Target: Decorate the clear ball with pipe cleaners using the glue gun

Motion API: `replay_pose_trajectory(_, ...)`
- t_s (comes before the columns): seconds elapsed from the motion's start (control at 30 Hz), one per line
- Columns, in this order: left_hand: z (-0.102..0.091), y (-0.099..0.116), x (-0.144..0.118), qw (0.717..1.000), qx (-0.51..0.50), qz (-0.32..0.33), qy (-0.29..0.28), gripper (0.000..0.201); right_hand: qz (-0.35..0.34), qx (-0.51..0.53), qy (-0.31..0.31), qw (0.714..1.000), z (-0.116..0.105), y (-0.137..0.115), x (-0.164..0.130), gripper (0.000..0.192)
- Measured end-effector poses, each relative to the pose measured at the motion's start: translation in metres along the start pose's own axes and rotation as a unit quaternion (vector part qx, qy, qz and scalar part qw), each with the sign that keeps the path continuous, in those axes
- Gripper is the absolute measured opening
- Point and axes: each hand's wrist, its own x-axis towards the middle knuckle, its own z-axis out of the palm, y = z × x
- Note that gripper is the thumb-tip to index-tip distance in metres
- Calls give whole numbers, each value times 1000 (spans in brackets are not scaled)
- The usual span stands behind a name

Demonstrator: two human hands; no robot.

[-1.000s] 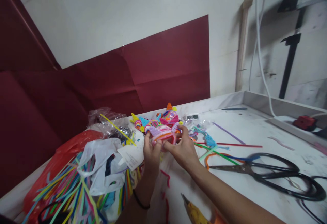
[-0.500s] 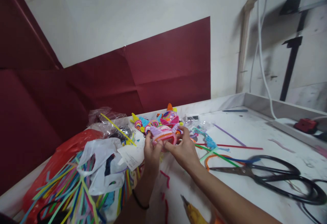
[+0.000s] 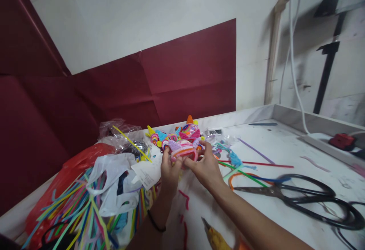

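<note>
Both hands grip one small pink, purple and orange pipe-cleaner figure (image 3: 182, 149) above a white table (image 3: 285, 143). My left hand (image 3: 169, 172) pinches its left end, with a dark band on that wrist. My right hand (image 3: 205, 168) clasps its right side and underside. Just behind the held piece lie other finished pipe-cleaner figures (image 3: 176, 134) in pink, blue, yellow and orange.
A heap of coloured pipe cleaners (image 3: 76, 215) with white and red plastic bags (image 3: 114, 181) fills the left. Large black scissors (image 3: 302, 198) lie at right, near loose pipe cleaners (image 3: 251, 162). A yellow glue gun tip (image 3: 215, 236) pokes in at the bottom. A red object (image 3: 340, 141) sits far right.
Nearly nothing differs: both hands keep hold of the figure, with only small finger shifts and a slight camera drift.
</note>
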Motion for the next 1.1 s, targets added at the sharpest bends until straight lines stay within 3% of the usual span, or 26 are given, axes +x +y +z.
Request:
replay_pose_trajectory(0.2,2,3,0,999,-20,12,-38,61,-1,-15,13,1000,-1,-2,-1,87)
replay_pose_trajectory(0.63,-2,-10,5,998,69,6,8,59,-5,-15,14,1000,-2,-3,-2,88)
replay_pose_trajectory(0.93,-1,-6,6,998,60,12,12,59,-2,8,-8,1000,-4,-7,-3,84)
replay_pose_trajectory(1.1,0,-4,6,999,47,10,21,54,-6,-2,17,1000,-4,-8,-4,76)
